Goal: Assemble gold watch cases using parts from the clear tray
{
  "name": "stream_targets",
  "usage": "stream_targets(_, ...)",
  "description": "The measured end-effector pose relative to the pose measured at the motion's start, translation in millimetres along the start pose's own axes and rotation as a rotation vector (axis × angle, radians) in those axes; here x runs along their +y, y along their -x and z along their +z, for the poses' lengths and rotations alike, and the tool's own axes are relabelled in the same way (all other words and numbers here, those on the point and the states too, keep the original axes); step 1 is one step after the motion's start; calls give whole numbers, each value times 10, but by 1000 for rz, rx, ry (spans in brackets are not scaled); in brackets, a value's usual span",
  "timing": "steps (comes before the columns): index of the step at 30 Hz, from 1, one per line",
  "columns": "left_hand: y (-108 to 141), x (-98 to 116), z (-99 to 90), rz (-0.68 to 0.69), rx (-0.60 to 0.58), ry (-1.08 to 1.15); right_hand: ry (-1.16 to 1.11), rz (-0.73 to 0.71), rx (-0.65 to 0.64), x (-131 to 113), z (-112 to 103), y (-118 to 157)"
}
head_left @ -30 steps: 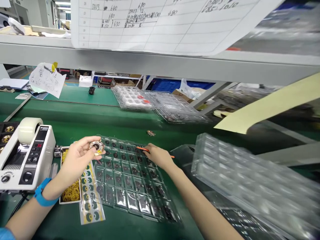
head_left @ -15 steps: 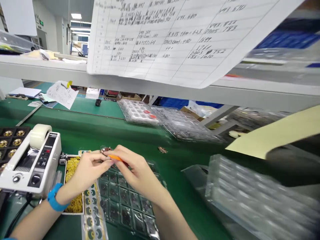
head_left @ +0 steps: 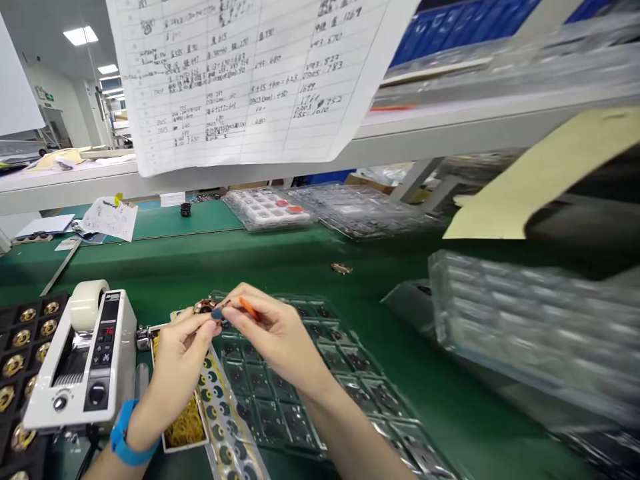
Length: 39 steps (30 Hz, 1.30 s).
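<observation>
My left hand (head_left: 180, 353), with a blue band at the wrist, pinches a small round copper-coloured part (head_left: 204, 305) at its fingertips. My right hand (head_left: 273, 333) meets it there, fingers closed around a slim orange tool (head_left: 249, 308) whose kind I cannot make out. A small blue piece (head_left: 217, 313) shows between the fingertips of both hands; which hand grips it is unclear. Below the hands lies a clear compartment tray (head_left: 270, 407) of small dark parts. Left of it runs a strip of green and yellow stickers (head_left: 227, 420), beside a white-rimmed box of yellow rings (head_left: 186, 427).
A white tape dispenser (head_left: 97, 360) and a black tray of gold rings (head_left: 15, 350) stand at left. Stacked clear trays (head_left: 525, 333) rise at right. A loose copper-coloured part (head_left: 341, 269) lies ahead. Handwritten paper (head_left: 240, 87) hangs from the shelf (head_left: 400, 130) above.
The view has swung, showing more of the tray. The orange tool has tipped back into my right hand, and the blue piece now shows at the fingertips. The copper-coloured part remains in my left fingers.
</observation>
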<state>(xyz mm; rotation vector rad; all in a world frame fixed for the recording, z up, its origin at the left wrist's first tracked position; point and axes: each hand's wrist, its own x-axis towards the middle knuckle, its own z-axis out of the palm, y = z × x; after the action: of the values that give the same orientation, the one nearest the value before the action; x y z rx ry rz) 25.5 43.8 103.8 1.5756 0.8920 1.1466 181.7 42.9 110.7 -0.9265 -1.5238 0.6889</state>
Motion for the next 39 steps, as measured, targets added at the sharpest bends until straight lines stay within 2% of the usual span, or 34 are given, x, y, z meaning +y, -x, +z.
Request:
stream_targets(3, 4, 5, 17, -99, -7, 172, 1, -22, 144, -58, -115, 25)
stream_targets(6, 24, 45, 26, -165, -59, 272, 5, -10, 218, -87, -218, 42)
stream_targets(8, 46, 86, 33, -178, -85, 298, 1, 29, 191, -81, -248, 39)
stream_targets(13, 99, 145, 58, -182, -68, 304, -10, 136, -22, -50, -204, 21)
stream_targets(17, 114, 108, 65, -173, -75, 270, -46, 141, -77, -40, -153, 29)
stream_targets(23, 96, 67, 79, -153, -98, 280, -1, 150, -69, 9, -150, 35)
stream_targets(28, 80, 61, 81, -161, -89, 228, 50, 101, -24, 26, -105, 58)
stream_targets(33, 78, 47, 103, -138, -64, 222, 187, 42, 63, 20, -18, 107)
stream_targets(39, 83, 14, 142, -133, -6, 263, 226, 16, 77, 31, 13, 113)
